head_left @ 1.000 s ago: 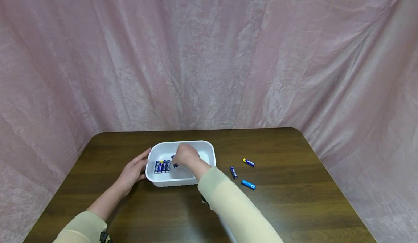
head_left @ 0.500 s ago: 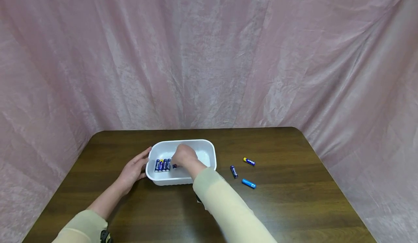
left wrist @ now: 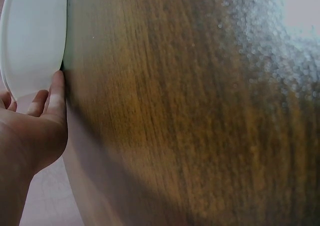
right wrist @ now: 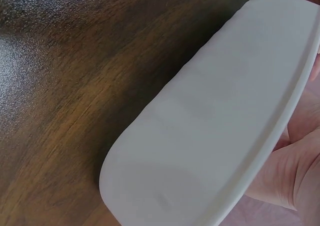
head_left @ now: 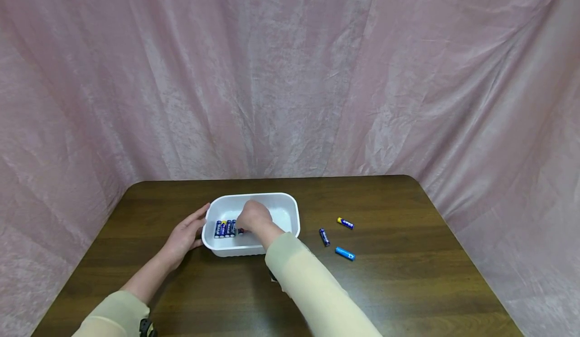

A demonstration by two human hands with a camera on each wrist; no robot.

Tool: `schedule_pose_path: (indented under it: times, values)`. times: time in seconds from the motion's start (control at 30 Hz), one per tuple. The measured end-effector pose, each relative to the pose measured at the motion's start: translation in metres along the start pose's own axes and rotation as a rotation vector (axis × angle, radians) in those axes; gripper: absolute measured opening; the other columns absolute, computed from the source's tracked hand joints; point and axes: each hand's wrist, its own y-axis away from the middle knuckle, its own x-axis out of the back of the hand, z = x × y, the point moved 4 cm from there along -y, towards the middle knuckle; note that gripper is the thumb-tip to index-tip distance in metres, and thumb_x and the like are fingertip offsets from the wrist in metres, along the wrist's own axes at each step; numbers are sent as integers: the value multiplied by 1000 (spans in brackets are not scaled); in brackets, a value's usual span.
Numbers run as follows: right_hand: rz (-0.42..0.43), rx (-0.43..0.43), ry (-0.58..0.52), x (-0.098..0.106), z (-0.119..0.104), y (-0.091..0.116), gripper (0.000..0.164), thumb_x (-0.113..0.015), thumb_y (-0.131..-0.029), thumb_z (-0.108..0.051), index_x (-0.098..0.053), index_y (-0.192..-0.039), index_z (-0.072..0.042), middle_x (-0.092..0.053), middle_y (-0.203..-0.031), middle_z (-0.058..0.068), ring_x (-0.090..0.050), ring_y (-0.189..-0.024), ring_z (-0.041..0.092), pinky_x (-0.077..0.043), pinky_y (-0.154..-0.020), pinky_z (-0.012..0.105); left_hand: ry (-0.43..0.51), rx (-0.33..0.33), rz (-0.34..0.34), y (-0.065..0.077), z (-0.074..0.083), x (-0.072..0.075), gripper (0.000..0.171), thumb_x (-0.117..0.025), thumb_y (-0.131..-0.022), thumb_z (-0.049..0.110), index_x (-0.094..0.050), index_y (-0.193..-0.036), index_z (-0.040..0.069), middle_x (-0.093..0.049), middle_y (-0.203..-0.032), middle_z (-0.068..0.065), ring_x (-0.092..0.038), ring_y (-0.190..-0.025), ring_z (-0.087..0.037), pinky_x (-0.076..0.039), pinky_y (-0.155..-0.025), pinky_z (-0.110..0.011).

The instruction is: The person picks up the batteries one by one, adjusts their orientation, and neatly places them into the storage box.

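Note:
A white plastic bin [head_left: 240, 251] stands on the table. My left hand [head_left: 183, 237] rests against its left end, and in the left wrist view the fairly straight fingers touch the outer wall. Inside the bin, a row of dark blue batteries [head_left: 225, 229], one yellow-ended, lies side by side towards the left. Just right of that row, my right hand [head_left: 255, 217] reaches in with curled fingers and pinches another dark blue battery [head_left: 240, 231], of which only the near end shows. In the right wrist view, the bin's wall [right wrist: 200, 116] hides most of the right hand [right wrist: 295, 171].
On the brown wooden table [head_left: 408, 276], right of the bin, lie a blue-and-yellow battery [head_left: 346, 223], a dark blue battery [head_left: 324, 237] and a light blue battery [head_left: 345, 254]. A pink curtain [head_left: 290, 75] hangs behind the table.
My right hand has shifted slightly left inside the bin, bringing its battery closer to the row. The left hand stays at the bin's left end.

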Motion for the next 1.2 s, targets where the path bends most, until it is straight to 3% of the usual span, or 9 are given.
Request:
schedule_pose_path:
  times: [0.3,0.5,0.77,1.03,1.2]
  values:
    - [-21,20,-22,0,0,2,19,-77,-85,-21,-72,-70,-11,-67,-65,-1,-53,-58,13,-44,-59,25,1,4,4,0,0,0,56,-46,-110,32,-29,-163,25,-24,-167,-14,-42,-140,-37,-54,-93,-34]
    - [-36,25,-51,1,1,2,14,-76,-86,-21,-77,-77,-10,-74,-72,2,-53,-55,12,-42,-57,24,-2,14,6,-1,0,0,56,-46,-110,32,-29,-163,26,-24,-167,-15,-42,-140,-38,-54,-93,-34]
    - [-26,44,-26,4,3,-3,12,-76,-84,-19,-81,-78,-9,-63,-53,-4,-54,-54,11,-42,-57,23,-1,21,7,-1,-1,1,55,-44,-111,31,-28,-163,26,-24,-167,-16,-42,-140,-38,-54,-92,-33]
    - [-45,67,-66,11,7,-8,18,-76,-87,-23,-71,-75,-11,-75,-71,1,-61,-61,12,-45,-61,25,-12,20,8,0,-2,1,56,-44,-111,32,-28,-164,26,-23,-167,-16,-41,-141,-38,-53,-95,-37]
    - [-68,94,-89,23,6,-9,17,-77,-89,-25,-78,-83,-9,-77,-78,1,-65,-66,12,-45,-62,27,-3,5,9,0,-2,3,55,-44,-111,31,-29,-163,25,-26,-166,-18,-42,-140,-37,-53,-94,-35]
